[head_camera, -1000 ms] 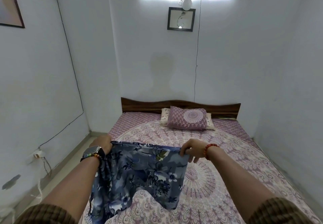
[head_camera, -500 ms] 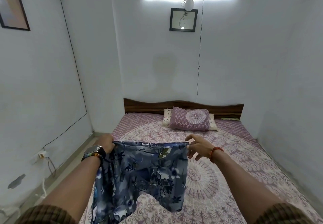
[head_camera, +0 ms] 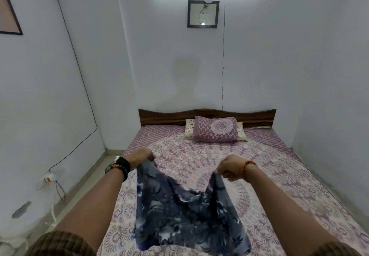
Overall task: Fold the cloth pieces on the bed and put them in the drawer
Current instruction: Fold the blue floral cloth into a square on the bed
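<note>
A blue floral cloth [head_camera: 185, 213] hangs between my two hands above the bed [head_camera: 279, 176], its top edge sagging in the middle and its lower part blurred. My left hand [head_camera: 140, 156], with a watch and bead bracelet at the wrist, grips the cloth's upper left corner. My right hand [head_camera: 231, 168], with a red bead bracelet, grips the upper right corner in a fist. The cloth's bottom edge reaches down over the near end of the patterned purple bedsheet. No drawer is in view.
A purple mandala pillow [head_camera: 216, 129] lies on a white pillow against the wooden headboard [head_camera: 207, 115]. White walls close in on both sides; a floor strip [head_camera: 83, 182] runs along the bed's left, with a socket and wires [head_camera: 49, 179] low on the wall.
My right hand, half open half a second ago, has closed on the cloth's corner. The flat, taut top edge now sags, and the cloth has swung towards me.
</note>
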